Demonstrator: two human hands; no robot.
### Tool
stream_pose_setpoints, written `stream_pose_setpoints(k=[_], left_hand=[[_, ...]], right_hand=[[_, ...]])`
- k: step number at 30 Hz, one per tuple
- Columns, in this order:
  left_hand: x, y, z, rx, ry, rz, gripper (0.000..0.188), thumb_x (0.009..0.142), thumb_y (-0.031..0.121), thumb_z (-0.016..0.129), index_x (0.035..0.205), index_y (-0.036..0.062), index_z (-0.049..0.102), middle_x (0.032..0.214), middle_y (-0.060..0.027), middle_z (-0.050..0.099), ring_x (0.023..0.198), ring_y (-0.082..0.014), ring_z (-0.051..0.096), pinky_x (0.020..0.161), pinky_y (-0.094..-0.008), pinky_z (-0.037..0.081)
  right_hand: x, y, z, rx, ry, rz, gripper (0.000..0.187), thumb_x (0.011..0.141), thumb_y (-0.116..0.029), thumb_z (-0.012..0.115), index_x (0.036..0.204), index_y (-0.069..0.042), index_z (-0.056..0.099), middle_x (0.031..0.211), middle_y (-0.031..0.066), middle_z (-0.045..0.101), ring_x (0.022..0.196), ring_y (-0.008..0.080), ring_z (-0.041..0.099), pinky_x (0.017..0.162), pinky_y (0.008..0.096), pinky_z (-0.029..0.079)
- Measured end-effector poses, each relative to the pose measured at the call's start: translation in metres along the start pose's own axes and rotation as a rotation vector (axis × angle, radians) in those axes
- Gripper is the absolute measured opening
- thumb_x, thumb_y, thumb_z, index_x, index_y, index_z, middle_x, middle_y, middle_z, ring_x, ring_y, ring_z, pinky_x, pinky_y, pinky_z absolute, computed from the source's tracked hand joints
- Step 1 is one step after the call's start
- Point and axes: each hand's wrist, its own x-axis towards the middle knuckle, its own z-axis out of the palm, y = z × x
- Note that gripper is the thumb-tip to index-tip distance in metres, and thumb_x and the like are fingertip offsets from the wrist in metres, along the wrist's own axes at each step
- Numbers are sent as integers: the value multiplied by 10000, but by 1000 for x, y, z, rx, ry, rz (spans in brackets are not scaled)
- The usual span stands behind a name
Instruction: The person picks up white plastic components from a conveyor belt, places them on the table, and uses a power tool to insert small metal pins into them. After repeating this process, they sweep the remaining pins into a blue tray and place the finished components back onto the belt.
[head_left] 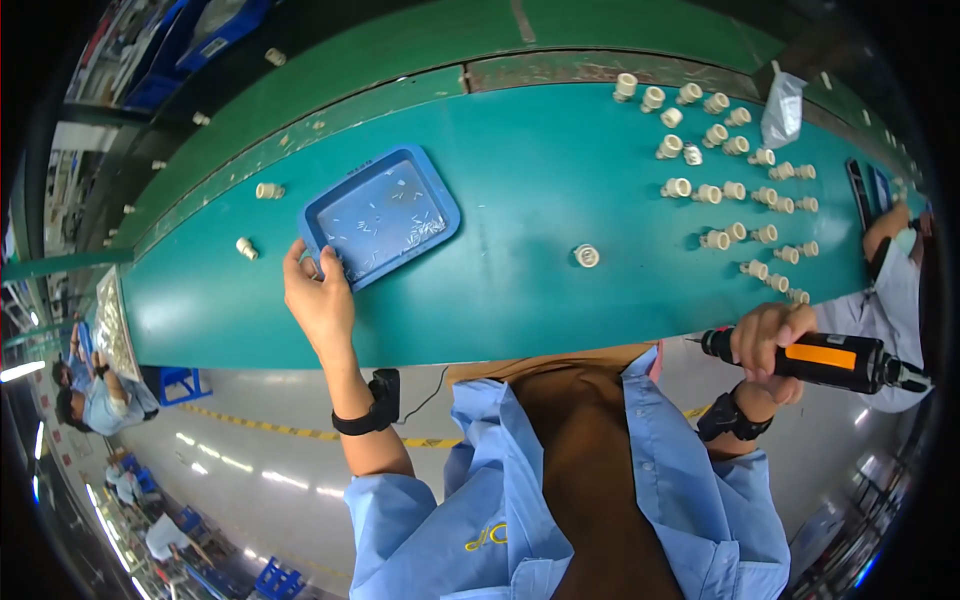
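My left hand (pixel 320 295) grips the near left rim of a shallow blue tray (pixel 452 216), its fingers closed around the edge. Small, thin metal pieces that look like screws lie scattered in the tray, thickest toward its right side. My right hand (pixel 769 345) is wrapped round a black electric screwdriver (pixel 828 362) with an orange panel, held beyond the table's near edge at the right. The bit points left. A single cream cylindrical fitting (pixel 586 256) stands on the green table between my hands, touched by neither.
Many more cream fittings (pixel 707 193) stand in loose groups at the right of the green tabletop (pixel 500 310). Two others (pixel 268 191) lie left of the tray. A plastic bag (pixel 784 110) sits at the far right. Another person's arm (pixel 885 228) rests at the right end.
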Motion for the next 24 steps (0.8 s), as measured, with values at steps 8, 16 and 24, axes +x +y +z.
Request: stream_pose_setpoints(k=[8,16,24], left_hand=[[-4,32,51,-131,-34,257,359,843,151,605,1117,0,429,688,-16,513,554,-72,488,405,-204,373],[-11,61,47,-304,-205,254,312,872,207,592,1053,26,414,808,-51,494,531,-87,473,358,-228,415],[-25,68,59,-156,-57,496,279,852,177,628,961,-8,451,696,-98,509,584,-169,492,551,-295,443]], right_hand=[[-19,-18,4,-63,166,-23,495,699,-252,784,1025,-35,481,571,-13,491,455,99,461,429,251,358],[-34,-24,-10,-57,45,28,552,658,-189,809,1071,16,505,620,41,515,523,110,484,447,248,348],[-44,-26,-12,7,148,78,504,675,-168,770,1058,25,506,636,42,514,540,104,488,478,240,372]])
